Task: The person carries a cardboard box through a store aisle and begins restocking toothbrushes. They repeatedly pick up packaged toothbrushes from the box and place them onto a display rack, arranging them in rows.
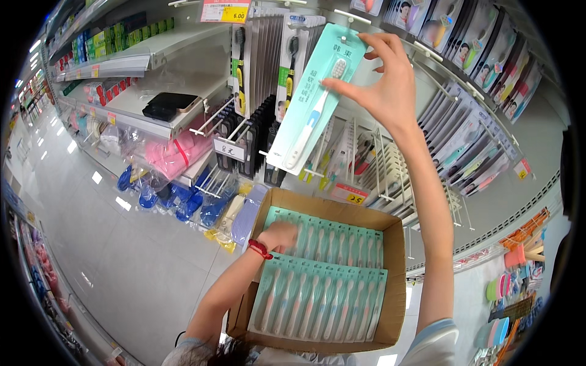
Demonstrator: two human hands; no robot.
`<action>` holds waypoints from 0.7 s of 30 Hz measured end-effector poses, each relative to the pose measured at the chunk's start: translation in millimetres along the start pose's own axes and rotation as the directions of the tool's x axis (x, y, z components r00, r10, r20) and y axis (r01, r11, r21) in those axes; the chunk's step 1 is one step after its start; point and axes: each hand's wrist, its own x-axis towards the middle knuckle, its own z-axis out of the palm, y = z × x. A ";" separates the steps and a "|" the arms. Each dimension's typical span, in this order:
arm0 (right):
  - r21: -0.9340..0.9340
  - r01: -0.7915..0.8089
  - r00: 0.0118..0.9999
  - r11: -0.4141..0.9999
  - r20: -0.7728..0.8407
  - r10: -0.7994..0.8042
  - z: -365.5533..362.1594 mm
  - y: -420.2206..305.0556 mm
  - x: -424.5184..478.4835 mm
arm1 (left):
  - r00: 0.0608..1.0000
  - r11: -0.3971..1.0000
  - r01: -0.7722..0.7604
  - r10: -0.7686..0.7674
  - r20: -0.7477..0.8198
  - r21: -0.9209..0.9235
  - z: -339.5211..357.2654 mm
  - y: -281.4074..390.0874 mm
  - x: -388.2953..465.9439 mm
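My right hand [387, 82] is raised to the display rack with its thumb on the front of a mint-green toothbrush package [302, 105] and a fingertip at its upper right edge. The white toothbrush inside has a blue band. The top of the package is at a white display hook [351, 17]; whether the hook passes through its hole I cannot tell. Below, my left hand [280, 234], with a red bracelet, reaches into a cardboard box [334, 201]. It is blurred, fingers curled over the back row of packaged toothbrushes [339, 240]. A front row [320, 304] lies nearer me.
Black-and-yellow toothbrushes [240, 73] hang left of my right hand, more blister packs [467, 132] to the right. Bare hooks [219, 183] jut out at left. A dark phone-like object [171, 105] lies on a shelf. Bagged slippers [187, 201] sit low beside the tiled floor [137, 256].
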 end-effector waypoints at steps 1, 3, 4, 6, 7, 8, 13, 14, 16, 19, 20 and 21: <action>0.009 0.000 1.000 1.000 0.008 0.000 -1.2 -0.1 1.2 | 1.000 1.000 0.006 -0.006 -0.002 -0.005 -0.1 0.6 0.9; 0.029 0.010 1.000 1.000 0.010 -0.010 -3.1 -0.4 3.1 | 1.000 1.000 0.008 -0.008 0.009 0.017 0.3 1.0 1.7; 0.039 0.021 1.000 0.999 0.003 -0.021 -3.8 -0.5 4.0 | 1.000 1.000 0.009 -0.010 0.013 0.030 -0.2 0.4 1.6; 0.081 0.039 0.999 0.996 -0.002 -0.039 -7.5 -3.3 3.5 | 1.000 1.000 -0.005 0.004 0.004 0.015 1.1 0.0 1.4; 0.114 0.046 0.999 0.992 0.000 -0.046 -9.8 -6.6 2.7 | 1.000 1.000 -0.014 0.014 0.001 0.006 1.8 0.7 1.5; 0.146 0.052 0.999 0.988 0.001 -0.053 -13.2 -9.6 2.0 | 1.000 1.000 -0.013 0.013 0.005 0.006 -1.2 1.5 2.3; 0.343 -0.003 0.982 0.939 0.181 -0.063 -35.0 -40.3 -46.7 | 0.932 0.878 -0.299 0.185 -0.311 -0.373 31.1 -38.4 8.7; 0.397 -0.030 0.971 0.917 0.229 -0.067 -36.5 -43.6 -63.4 | 0.901 0.799 -0.395 0.242 -0.359 -0.453 35.3 -39.4 15.3; 0.489 -0.202 0.908 0.849 0.418 -0.025 -40.2 -57.2 -104.0 | 0.897 0.784 -0.425 0.294 -0.331 -0.454 28.8 -28.7 12.0; 0.461 -0.535 0.674 0.708 0.738 0.028 -38.3 -78.5 -173.3 | 0.944 0.941 -0.297 0.264 -0.197 -0.162 12.2 -17.1 -2.8; 0.411 -0.597 0.614 0.689 0.787 0.063 -37.1 -82.8 -191.8 | 0.953 0.960 -0.267 0.251 -0.170 -0.084 7.5 -11.9 -7.2; 0.356 -0.656 0.547 0.665 0.832 0.095 -36.3 -88.3 -209.8 | 0.962 0.972 -0.237 0.232 -0.146 -0.014 4.1 -8.9 -10.0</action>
